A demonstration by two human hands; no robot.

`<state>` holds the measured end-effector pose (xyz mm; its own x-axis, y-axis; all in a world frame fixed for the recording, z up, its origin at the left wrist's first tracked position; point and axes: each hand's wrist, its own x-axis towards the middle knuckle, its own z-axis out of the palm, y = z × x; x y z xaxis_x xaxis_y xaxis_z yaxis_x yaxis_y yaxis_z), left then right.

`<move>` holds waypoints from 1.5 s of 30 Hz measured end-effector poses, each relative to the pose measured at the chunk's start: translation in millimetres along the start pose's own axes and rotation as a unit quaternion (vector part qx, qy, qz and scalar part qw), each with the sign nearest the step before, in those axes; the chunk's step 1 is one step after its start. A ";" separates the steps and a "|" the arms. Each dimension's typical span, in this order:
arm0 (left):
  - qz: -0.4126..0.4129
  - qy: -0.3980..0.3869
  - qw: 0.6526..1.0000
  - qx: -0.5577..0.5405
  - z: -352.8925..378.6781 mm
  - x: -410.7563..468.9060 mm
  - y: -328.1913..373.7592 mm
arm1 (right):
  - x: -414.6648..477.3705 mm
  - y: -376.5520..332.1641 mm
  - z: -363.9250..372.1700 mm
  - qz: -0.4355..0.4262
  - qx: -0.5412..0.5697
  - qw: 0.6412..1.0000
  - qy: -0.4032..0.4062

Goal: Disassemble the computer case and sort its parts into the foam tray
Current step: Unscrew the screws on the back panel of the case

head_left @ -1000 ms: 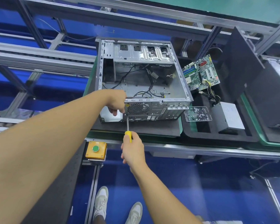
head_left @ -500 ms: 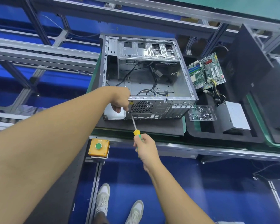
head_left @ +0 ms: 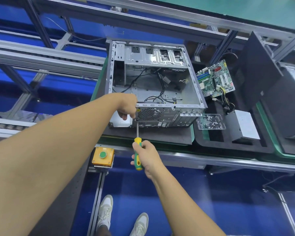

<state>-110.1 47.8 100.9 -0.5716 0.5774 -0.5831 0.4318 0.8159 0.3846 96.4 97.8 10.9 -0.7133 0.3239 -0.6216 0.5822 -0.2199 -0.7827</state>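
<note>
One computer case (head_left: 153, 86) lies open at frame centre, and the sticker on its rear is too small to read. The right hand (head_left: 147, 155) wraps its fingers round the one yellow-green screwdriver (head_left: 137, 150), tip at the rear panel. The left hand (head_left: 128, 106) curls at that corner; whether it's pinching anything is unclear. At right, the foam tray (head_left: 228, 147) holds one motherboard (head_left: 215, 79), one power supply (head_left: 243, 126) and one screw box (head_left: 210, 122).

One computer case (head_left: 186, 92), one screwdriver (head_left: 137, 143), one motherboard (head_left: 215, 79), one power supply (head_left: 245, 125), one clear screw box (head_left: 210, 122), one foam tray (head_left: 228, 147), one button box (head_left: 102, 156), two shoes (head_left: 106, 210) (head_left: 140, 223), two hands: left hand (head_left: 128, 106), right hand (head_left: 146, 155).
</note>
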 end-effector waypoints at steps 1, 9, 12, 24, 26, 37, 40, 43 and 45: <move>0.001 -0.002 1.000 0.001 0.4 -0.2 0.2 | -0.4 1.9 2.3 0.000 0.004 1.000 0.018; 0.008 -0.007 1.000 -0.003 0.1 -0.7 -0.9 | 3.8 -16.7 -8.3 0.143 0.141 0.973 -0.114; 0.007 -0.006 1.000 -0.007 0.1 0.5 -1.0 | 6.1 -9.0 -12.0 0.087 0.119 0.983 -0.112; 0.003 -0.006 1.000 -0.005 0.7 0.3 -0.8 | 3.5 -9.9 -11.3 0.129 0.158 0.973 -0.109; 0.003 -0.005 1.000 -0.009 0.4 0.3 -0.7 | 2.9 -12.8 -16.9 0.131 0.170 0.967 -0.138; 0.009 0.002 1.000 -0.010 1.1 -0.6 -0.5 | -3.1 13.1 8.8 -0.028 -0.039 0.997 0.062; 0.010 -0.003 1.000 -0.010 1.3 0.2 -1.1 | -0.3 1.4 -0.9 0.079 0.119 0.989 -0.049; 0.009 -0.005 1.000 -0.013 0.9 1.5 -1.5 | 0.6 -5.3 -14.3 0.119 0.200 0.960 -0.153; 0.008 -0.005 1.000 -0.016 0.5 2.1 -1.8 | 0.5 -3.1 -15.6 0.067 0.154 0.977 -0.134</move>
<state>-111.7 47.5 98.6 -0.5577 0.5901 -0.5837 0.4184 0.8072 0.4163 100.3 113.0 13.5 -0.7389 0.0288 -0.6732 0.5626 -0.5235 -0.6399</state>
